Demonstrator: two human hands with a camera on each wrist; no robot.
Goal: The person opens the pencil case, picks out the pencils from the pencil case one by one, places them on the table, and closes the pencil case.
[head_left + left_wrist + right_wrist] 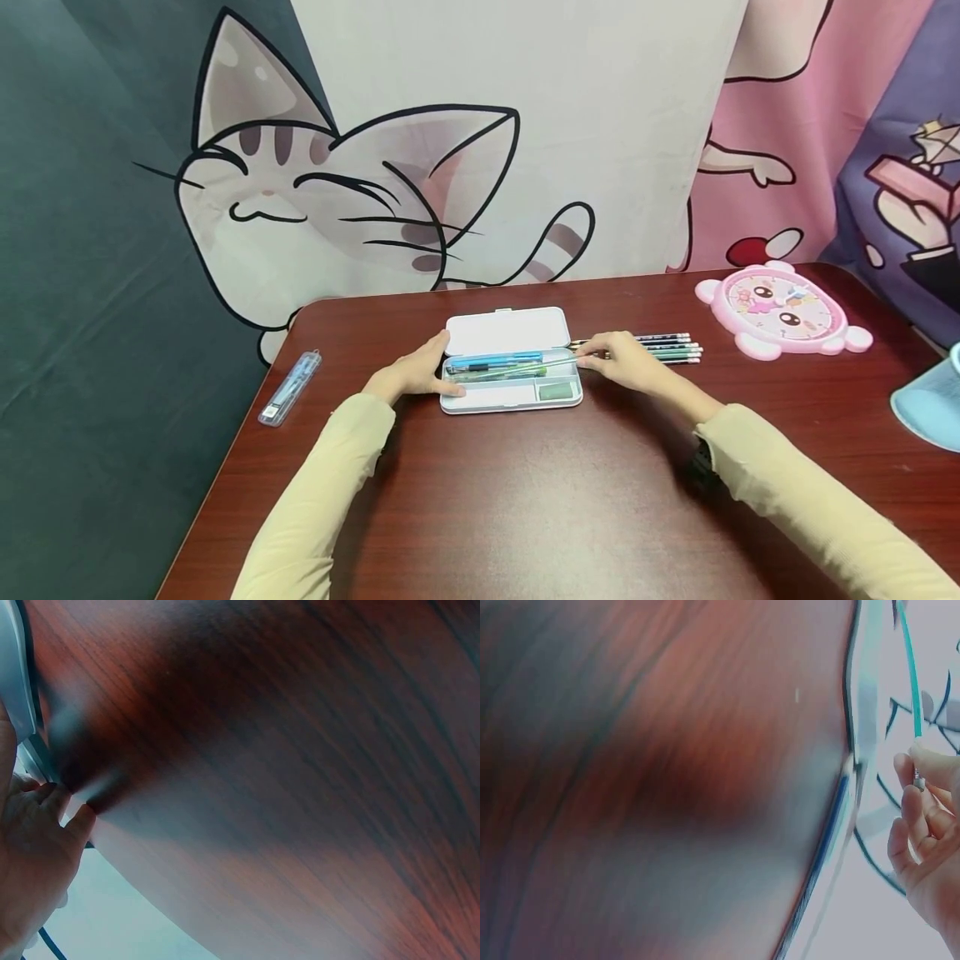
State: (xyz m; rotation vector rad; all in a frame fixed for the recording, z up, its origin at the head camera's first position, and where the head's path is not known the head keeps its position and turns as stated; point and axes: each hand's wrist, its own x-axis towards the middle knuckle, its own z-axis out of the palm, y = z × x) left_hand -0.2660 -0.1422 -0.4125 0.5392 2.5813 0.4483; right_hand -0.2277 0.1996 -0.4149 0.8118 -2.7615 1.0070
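A white pencil case [510,408] lies unfolded on the table, its lid [506,332] tilted back. Inside its tray are blue pens [495,360], green pencils or pens and a green eraser [555,391]. My left hand [415,367] holds the case's left end, thumb over the tray and fingers near the hinge side. Between thumb and fingers, my right hand [621,360] pinches a green pencil [913,675] near its metal-banded end, at the case's right end. The pencil's far part overlaps the tray in the head view.
Several pencils [675,350] lie just beyond and right of my right hand. A pink animal-shaped clock [780,310] sits at the back right, with a light blue container [933,404] at the right edge. On the left lies a slim clear-blue case [290,388]. A cat-print curtain hangs behind.
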